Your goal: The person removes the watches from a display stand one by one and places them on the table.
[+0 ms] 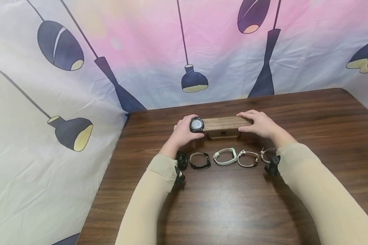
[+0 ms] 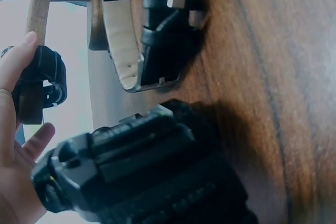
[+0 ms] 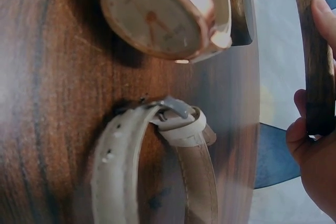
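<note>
A wooden watch stand (image 1: 221,124) with a flat crossbar stands at the middle of the table. My left hand (image 1: 184,132) holds a black watch (image 1: 197,125) at the bar's left end; in the left wrist view that black watch (image 2: 44,80) is wrapped around the bar (image 2: 39,3). My right hand (image 1: 256,123) grips the bar's right end, fingers on top and thumb in front. In the right wrist view, fingers (image 3: 315,166) close round the bar (image 3: 315,51).
A row of watches lies in front of the stand: a black one (image 1: 200,161), a white one (image 1: 225,156), a rose-gold one (image 1: 248,159) and a pale one (image 1: 265,154) half hidden by my right wrist. A printed curtain (image 1: 49,102) hangs behind and left of the dark table (image 1: 233,204).
</note>
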Motion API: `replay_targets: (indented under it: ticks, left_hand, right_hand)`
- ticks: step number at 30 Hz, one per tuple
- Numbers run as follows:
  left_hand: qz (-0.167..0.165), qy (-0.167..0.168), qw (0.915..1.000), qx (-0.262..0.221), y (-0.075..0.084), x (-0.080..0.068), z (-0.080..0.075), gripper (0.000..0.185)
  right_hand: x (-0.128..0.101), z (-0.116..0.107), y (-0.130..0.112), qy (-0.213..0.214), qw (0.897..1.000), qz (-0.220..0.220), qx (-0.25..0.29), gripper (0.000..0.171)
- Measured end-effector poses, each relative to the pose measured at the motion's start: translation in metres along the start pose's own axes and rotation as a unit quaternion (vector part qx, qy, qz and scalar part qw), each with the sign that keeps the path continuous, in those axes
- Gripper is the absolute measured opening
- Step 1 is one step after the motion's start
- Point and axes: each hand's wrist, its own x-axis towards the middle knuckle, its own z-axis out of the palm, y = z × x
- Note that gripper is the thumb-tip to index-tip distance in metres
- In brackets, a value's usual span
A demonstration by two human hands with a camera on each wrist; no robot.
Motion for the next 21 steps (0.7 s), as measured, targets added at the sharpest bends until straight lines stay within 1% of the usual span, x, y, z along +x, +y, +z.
replay_targets:
  ticks: [6,13,17,21]
  left_hand:
    - [-0.006,-0.007,0.9998,-0.015,-0.001,-0.001,-0.003,0.075]
    - [-0.023,-0.001,0.998,-0.06,-0.007,-0.005,-0.004,0.076]
    - [-0.029,0.004,0.9972,-0.068,-0.011,-0.007,-0.004,0.075]
    - [-0.031,0.012,0.9972,-0.066,-0.014,-0.01,-0.004,0.075]
  right_hand:
    - [0.001,0.0,0.0,-0.002,1.0,-0.002,-0.004,0.067]
    - [0.001,0.0,0.0,-0.003,1.0,-0.003,-0.002,0.067]
    - [0.001,0.0,0.001,-0.003,1.0,-0.007,-0.004,0.067]
    - [0.001,0.0,0.001,-0.003,1.0,-0.008,-0.006,0.067]
